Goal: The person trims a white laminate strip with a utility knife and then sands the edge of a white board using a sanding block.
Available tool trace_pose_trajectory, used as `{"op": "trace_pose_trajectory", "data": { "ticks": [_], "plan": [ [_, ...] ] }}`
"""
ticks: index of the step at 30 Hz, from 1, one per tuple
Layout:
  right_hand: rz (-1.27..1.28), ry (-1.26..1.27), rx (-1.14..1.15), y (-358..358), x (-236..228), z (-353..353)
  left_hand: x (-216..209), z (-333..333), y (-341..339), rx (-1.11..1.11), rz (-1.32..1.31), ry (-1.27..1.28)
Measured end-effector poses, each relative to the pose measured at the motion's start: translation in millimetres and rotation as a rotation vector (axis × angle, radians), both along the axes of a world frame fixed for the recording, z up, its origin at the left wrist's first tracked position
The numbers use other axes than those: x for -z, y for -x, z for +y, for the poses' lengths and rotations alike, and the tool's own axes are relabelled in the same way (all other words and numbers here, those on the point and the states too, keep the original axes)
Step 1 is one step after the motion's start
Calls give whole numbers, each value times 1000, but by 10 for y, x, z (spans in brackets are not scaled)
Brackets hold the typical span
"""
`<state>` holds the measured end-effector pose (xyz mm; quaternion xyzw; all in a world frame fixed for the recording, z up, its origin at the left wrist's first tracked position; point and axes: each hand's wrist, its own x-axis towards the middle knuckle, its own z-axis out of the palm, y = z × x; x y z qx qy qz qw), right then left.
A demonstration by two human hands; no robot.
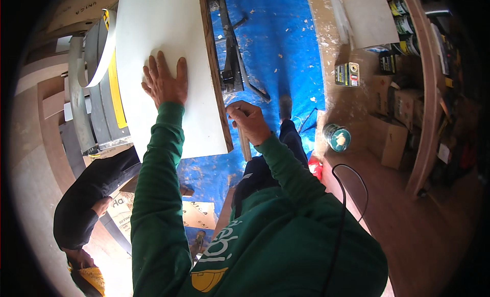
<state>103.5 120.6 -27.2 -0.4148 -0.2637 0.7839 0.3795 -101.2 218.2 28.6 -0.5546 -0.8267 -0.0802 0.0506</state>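
Note:
A large white board point(143, 118) with a raw brown edge lies raised in front of me. My left hand point(167, 80) rests flat on its white face, fingers spread, holding nothing. Close against the board's right edge, near the lower corner, my right hand point(248, 122) is closed around a narrow flat tan strip point(245, 148), wood by its look. One end of the strip points down toward me. My fingers hide its other end, and I cannot tell whether it touches the edge.
Dark metal stand legs point(232, 57) stick out right of the board over a blue sheet point(286, 36). At right are a rectangular tin point(347, 75), a round can point(337, 137) and cardboard boxes point(386, 136). A black cable point(344, 205) loops beside me. Another person's dark sleeve point(87, 189) is at left.

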Motion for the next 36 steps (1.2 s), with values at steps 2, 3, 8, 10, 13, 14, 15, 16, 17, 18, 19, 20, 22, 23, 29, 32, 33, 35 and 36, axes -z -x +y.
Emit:
{"op": "trace_pose_trajectory", "data": {
  "ticks": [2,3,8,10,13,14,15,16,17,18,19,20,22,23,29,32,33,35,36],
  "plan": [
    [-25,-68,-13,32,32,14,-9,-8,2,-1,4,8],
    [-56,-134,-23,39,53,18,-11,-6,0,10,3,-6],
    [9,-171,-5,71,98,53,8,-2,5,20,1,-12],
    [88,-101,-44,65,92,70,12,2,1,11,-1,-4],
    [121,86,2,29,86,66,-14,6,-6,3,0,3],
    [119,89,38,2,61,43,-4,1,1,2,0,3],
    [118,93,74,-14,34,22,9,-6,10,-2,5,4],
    [103,43,75,-23,7,14,21,-10,21,-5,9,5],
    [102,46,77,-35,28,1,19,-7,15,-4,8,8],
    [68,-7,-5,-44,69,-16,16,1,12,1,11,3],
    [35,-59,-88,-51,97,-33,14,1,6,6,14,-2],
    [35,-62,-87,-43,98,-27,8,6,3,7,14,-5],
    [23,-116,-66,-12,99,-17,-4,8,-4,1,-2,3],
    [23,-115,-67,-9,78,-8,1,2,2,0,-1,3],
    [189,-4,-22,26,65,49,11,2,4,-2,4,-5],
    [180,10,-4,23,37,68,4,-6,3,0,-1,-3],
    [97,-38,-59,3,39,72,7,-9,10,3,3,-4],
    [14,-83,-115,-11,42,76,18,-14,20,5,7,-3],
    [-15,-121,-114,-12,43,78,28,-11,23,9,13,-7]
  ]
}}
